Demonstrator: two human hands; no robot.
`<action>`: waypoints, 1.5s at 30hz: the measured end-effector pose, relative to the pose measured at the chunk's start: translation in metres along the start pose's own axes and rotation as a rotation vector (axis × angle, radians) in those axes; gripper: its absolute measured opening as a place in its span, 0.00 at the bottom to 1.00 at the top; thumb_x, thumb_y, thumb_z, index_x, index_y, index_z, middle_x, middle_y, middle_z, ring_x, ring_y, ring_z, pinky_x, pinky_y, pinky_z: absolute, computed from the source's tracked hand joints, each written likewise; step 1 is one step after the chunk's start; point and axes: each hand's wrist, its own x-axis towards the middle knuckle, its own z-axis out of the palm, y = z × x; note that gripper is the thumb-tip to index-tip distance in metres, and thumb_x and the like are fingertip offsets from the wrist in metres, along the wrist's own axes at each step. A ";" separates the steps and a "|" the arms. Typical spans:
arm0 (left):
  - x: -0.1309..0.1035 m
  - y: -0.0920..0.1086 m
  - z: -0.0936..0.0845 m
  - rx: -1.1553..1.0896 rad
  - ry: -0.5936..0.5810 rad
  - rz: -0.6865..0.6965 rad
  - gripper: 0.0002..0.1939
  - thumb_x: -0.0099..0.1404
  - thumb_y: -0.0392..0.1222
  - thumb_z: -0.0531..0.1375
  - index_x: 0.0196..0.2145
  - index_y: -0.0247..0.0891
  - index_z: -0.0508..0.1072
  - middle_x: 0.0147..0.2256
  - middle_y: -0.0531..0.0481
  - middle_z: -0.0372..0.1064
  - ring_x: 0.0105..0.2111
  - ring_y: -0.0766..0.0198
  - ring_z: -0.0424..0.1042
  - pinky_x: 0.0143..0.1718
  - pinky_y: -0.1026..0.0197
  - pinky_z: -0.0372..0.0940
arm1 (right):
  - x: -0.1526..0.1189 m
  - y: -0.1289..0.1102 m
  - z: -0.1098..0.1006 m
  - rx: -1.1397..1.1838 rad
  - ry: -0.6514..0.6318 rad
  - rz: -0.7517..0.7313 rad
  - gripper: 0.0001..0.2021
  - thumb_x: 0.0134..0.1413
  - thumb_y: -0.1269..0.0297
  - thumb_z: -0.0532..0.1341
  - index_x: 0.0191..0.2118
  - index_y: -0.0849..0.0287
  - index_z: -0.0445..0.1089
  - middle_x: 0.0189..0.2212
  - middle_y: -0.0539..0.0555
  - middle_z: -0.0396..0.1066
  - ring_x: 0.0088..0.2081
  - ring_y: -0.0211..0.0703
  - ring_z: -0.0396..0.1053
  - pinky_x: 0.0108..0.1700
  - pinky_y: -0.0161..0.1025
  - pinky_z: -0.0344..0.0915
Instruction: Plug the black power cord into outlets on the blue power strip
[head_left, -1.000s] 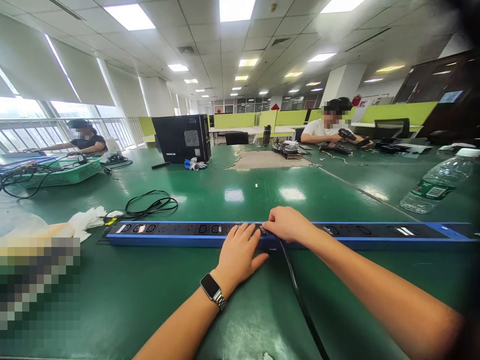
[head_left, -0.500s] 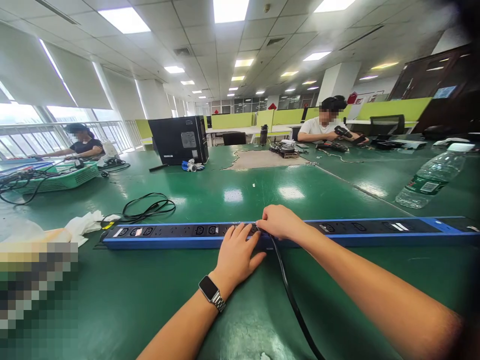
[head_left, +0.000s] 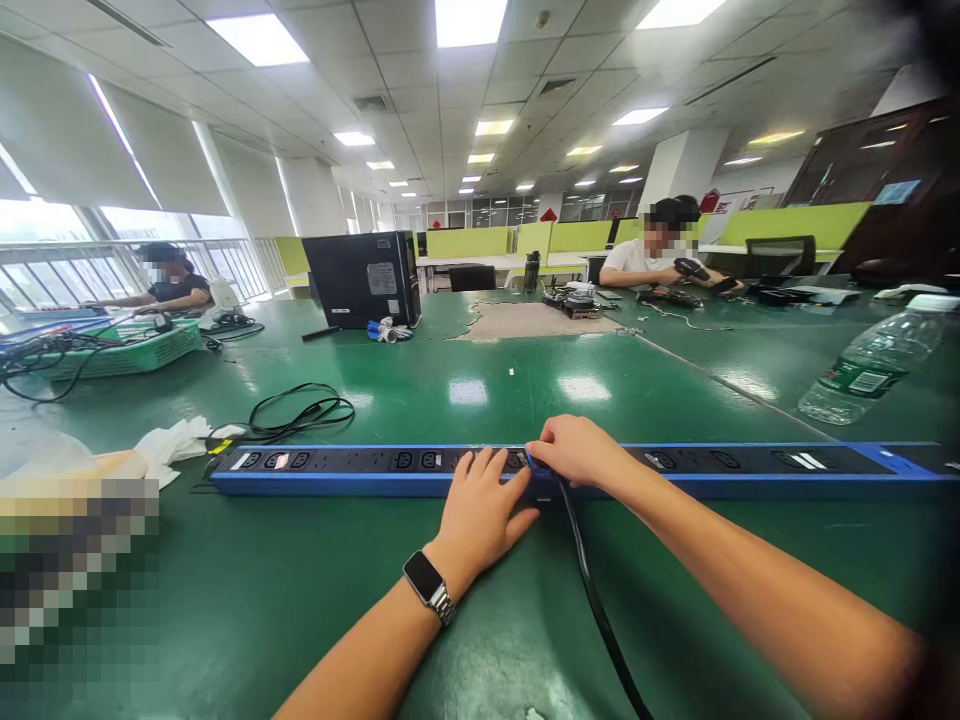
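A long blue power strip point(head_left: 337, 486) with a black socket face lies across the green table in front of me. My left hand point(head_left: 484, 515) rests on its near edge and top, fingers stretched out over the sockets, holding nothing. Just right of it, my right hand point(head_left: 577, 450) is closed over the strip, gripping the plug end of a black power cord point(head_left: 592, 590). The plug itself is hidden under the fingers, so I cannot tell how far it sits in a socket. From there the cord runs down toward me.
Behind the strip's left end lies a coiled black cable point(head_left: 300, 410). A tilted water bottle point(head_left: 874, 370) is at right, a computer case point(head_left: 364, 280) farther back. A green basket point(head_left: 142, 350) of cables stands left. Two people sit across the table, one holding a dark tool.
My right hand has shifted slightly right and down along the strip with the cord, uncovering a socket beside my left fingers. The whole view has also drifted a little.
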 end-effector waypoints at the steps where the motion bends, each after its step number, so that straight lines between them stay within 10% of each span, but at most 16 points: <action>1: 0.000 0.001 0.000 0.006 -0.006 -0.002 0.24 0.68 0.55 0.58 0.58 0.44 0.68 0.60 0.38 0.63 0.62 0.44 0.59 0.62 0.38 0.56 | 0.001 0.001 0.000 0.009 -0.014 0.014 0.16 0.58 0.59 0.54 0.36 0.63 0.77 0.26 0.59 0.77 0.25 0.44 0.74 0.31 0.36 0.63; 14: 0.011 0.022 -0.004 0.026 -0.083 -0.015 0.33 0.66 0.60 0.58 0.64 0.44 0.60 0.66 0.42 0.56 0.63 0.39 0.55 0.60 0.26 0.53 | 0.002 0.016 -0.005 0.069 -0.077 0.052 0.16 0.57 0.59 0.55 0.32 0.65 0.76 0.26 0.60 0.77 0.16 0.40 0.68 0.25 0.36 0.63; 33: 0.016 0.010 -0.004 -0.037 -0.061 0.073 0.23 0.70 0.52 0.56 0.56 0.36 0.69 0.60 0.43 0.66 0.61 0.48 0.62 0.63 0.44 0.58 | 0.009 0.016 -0.001 0.106 -0.074 0.031 0.16 0.58 0.59 0.55 0.33 0.64 0.76 0.24 0.58 0.76 0.17 0.40 0.69 0.26 0.36 0.64; 45: 0.010 0.010 -0.002 -0.049 -0.059 0.078 0.25 0.70 0.51 0.56 0.60 0.37 0.66 0.62 0.42 0.63 0.63 0.48 0.59 0.65 0.42 0.55 | 0.000 0.008 0.013 -0.098 0.087 -0.007 0.18 0.61 0.57 0.54 0.46 0.63 0.73 0.44 0.64 0.77 0.46 0.51 0.74 0.43 0.40 0.64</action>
